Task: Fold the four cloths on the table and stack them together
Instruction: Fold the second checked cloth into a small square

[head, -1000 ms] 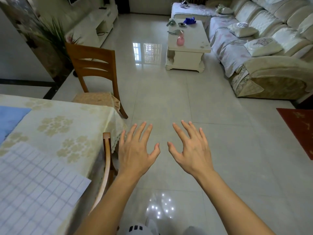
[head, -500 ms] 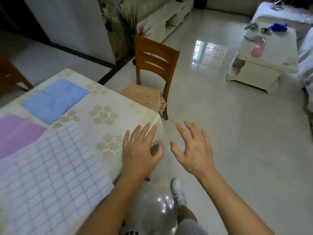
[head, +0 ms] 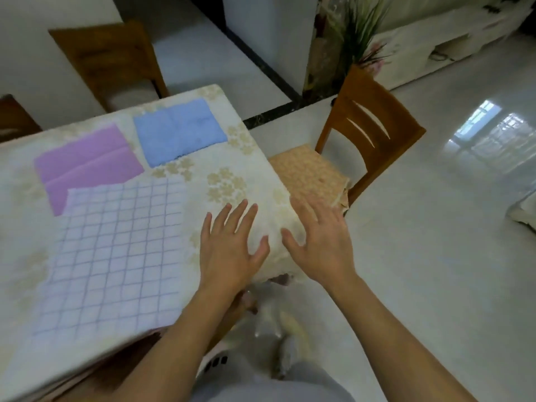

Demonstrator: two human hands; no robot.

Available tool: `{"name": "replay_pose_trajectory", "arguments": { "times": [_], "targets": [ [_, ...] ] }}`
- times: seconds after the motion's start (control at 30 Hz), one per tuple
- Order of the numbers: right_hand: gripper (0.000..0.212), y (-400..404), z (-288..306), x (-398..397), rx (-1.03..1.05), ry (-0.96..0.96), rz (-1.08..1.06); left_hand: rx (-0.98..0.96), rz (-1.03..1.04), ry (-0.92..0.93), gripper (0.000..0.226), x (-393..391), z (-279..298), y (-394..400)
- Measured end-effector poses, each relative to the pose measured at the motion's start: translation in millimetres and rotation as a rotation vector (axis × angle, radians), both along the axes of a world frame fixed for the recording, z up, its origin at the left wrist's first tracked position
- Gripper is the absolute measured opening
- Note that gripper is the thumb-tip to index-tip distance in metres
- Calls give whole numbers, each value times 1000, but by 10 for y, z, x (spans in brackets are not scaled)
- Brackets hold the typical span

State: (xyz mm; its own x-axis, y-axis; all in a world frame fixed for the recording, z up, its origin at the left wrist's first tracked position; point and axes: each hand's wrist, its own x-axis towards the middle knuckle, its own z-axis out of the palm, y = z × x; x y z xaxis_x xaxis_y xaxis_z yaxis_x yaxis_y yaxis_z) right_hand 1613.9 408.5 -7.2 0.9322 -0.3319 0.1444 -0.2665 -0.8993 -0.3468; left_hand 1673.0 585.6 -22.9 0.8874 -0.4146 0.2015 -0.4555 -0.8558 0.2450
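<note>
Cloths lie flat at the frame's left on the table [head: 255,158], checked cloth [head: 116,245] nearest you, while your left hand [head: 229,248] and right hand [head: 322,242] hover spread, holding nothing.

This is a home, an open dining and living room. A dining table [head: 255,169] wears a cream tablecloth with a gold flower print, and wooden dining chairs [head: 374,132] with cushioned seats stand around it. The floor [head: 435,256] is glossy pale tile that mirrors a window. A potted plant [head: 359,33] stands by a wall corner, and a low white cabinet [head: 435,44] runs along the far wall.
</note>
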Motion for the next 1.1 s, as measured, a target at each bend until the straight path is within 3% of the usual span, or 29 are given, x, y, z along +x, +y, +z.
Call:
{"name": "replay_pose_trajectory", "arguments": {
  "times": [0.23,0.47,0.63,0.8,1.1],
  "targets": [
    [66,209,-194,644,-23,-29,318,43,286,54,63,44,-66,384],
    [66,1017,-346,944,8,-21,623,95,538,88,65,-218,-110,1186],
    [68,1591,-436,963,-40,40,768,154,609,95,65,-393,-158,1879],
    [69,2070,-549,954,-110,103,811,227,568,112,68,-389,-247,2666],
    [51,2828,-851,883,-125,-148,879,399,192,113,64,-1,-631,3989]
  ]
}}
